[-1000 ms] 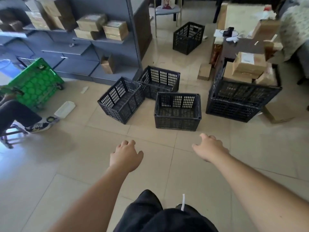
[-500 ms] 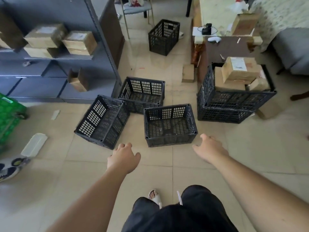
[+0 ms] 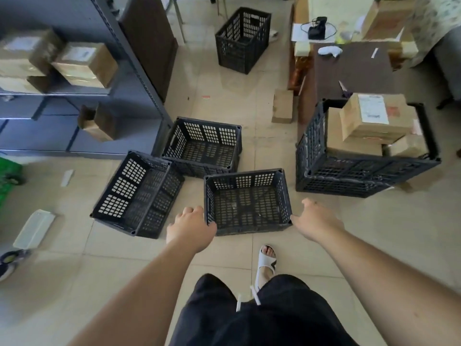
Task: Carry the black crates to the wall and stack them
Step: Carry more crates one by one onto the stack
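the nearest black crate sits upright and empty on the tiled floor, straight ahead of the person. the left hand is at its near left corner, thumb against the rim, fingers loosely bent and closed on nothing. the right hand is at the near right corner, thumb just touching the rim, fingers relaxed and likewise holding nothing. just left of this crate a second crate lies tilted, its far edge against a third crate that stands beside the grey shelf unit. a fourth crate stands well apart, farther back. to the right, a larger black crate holds cardboard boxes. a foot in a white sandal stands near the closest crate.
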`<state>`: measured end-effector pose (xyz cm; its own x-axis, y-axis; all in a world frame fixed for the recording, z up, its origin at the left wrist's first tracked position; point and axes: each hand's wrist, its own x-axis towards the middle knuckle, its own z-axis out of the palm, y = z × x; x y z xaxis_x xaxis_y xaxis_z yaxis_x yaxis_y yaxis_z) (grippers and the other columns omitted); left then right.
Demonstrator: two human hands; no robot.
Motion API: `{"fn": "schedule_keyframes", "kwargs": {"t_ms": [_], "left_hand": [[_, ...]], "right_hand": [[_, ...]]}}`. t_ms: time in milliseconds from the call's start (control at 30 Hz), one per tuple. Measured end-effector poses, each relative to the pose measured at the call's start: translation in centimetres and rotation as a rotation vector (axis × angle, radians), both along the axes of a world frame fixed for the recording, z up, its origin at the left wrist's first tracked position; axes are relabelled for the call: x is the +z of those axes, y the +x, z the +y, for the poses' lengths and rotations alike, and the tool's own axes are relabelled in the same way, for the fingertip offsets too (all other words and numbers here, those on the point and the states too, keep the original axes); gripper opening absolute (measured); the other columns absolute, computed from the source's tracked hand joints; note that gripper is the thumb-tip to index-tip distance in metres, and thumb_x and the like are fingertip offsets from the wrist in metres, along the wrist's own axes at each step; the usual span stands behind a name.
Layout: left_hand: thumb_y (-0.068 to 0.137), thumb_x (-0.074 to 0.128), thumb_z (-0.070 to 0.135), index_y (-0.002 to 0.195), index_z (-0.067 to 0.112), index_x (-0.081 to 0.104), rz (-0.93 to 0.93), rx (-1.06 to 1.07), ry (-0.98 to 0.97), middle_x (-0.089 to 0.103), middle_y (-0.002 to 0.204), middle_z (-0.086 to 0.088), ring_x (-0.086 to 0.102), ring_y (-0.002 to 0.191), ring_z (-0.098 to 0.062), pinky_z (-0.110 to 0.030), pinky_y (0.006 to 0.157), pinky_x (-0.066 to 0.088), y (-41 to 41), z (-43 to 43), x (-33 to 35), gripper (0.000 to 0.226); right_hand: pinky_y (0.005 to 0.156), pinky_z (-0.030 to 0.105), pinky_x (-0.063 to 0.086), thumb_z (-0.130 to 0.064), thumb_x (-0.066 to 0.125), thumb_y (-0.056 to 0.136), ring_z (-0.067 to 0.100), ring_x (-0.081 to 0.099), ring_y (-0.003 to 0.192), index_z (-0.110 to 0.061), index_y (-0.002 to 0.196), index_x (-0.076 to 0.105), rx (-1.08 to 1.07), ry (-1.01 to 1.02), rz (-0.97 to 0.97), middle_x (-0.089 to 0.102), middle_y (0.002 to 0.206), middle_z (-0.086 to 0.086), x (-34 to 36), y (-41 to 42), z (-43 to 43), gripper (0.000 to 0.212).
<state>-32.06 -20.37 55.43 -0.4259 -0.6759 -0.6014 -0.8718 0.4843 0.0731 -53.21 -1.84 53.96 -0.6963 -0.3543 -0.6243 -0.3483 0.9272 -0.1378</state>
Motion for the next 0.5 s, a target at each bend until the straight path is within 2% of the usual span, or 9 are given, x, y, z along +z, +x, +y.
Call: {"fn": "schedule_keyframes", "kwargs": {"t_ms": [133, 267, 500], "left_hand": [[0.098, 0.046, 0.049, 0.147, 0.021, 0.045, 0.031, 0.011, 0.049, 0.048, 0.147, -0.005, 0.046, 0.134, -0.029, -0.048, 0.105, 0.04, -4.4, -1.3, -1.2, 0.056], [0.098, 0.046, 0.048, 0.144, 0.021, 0.047, -0.007, 0.022, 0.076, 0.05, 0.145, -0.004, 0.047, 0.133, -0.028, -0.047, 0.104, 0.04, -6.9, -3.7, -3.7, 0.054], [0.096, 0.047, 0.048, 0.144, 0.023, 0.046, -0.083, 0.055, 0.199, 0.05, 0.144, -0.003, 0.047, 0.132, -0.027, -0.047, 0.104, 0.044, -9.4, -9.3, -13.5, 0.055]], "right_hand": [[0.096, 0.043, 0.052, -0.051, 0.054, 0.097, 0.033, 0.059, 0.122, -0.024, 0.146, 0.046, -0.018, 0.02, -0.029, 0.057, 0.143, 0.009, -1.7, -3.6, -2.8, 0.057], [0.096, 0.044, 0.052, -0.055, 0.046, 0.1, 0.034, 0.059, 0.121, -0.021, 0.146, 0.048, -0.046, 0.035, -0.061, 0.059, 0.14, 0.01, -4.8, -6.2, -5.4, 0.057], [0.102, 0.049, 0.048, -0.057, 0.043, 0.1, 0.037, 0.055, 0.127, -0.019, 0.148, 0.047, -0.209, 0.081, -0.122, 0.055, 0.143, 0.014, -14.6, -9.3, -9.6, 0.061]]}}
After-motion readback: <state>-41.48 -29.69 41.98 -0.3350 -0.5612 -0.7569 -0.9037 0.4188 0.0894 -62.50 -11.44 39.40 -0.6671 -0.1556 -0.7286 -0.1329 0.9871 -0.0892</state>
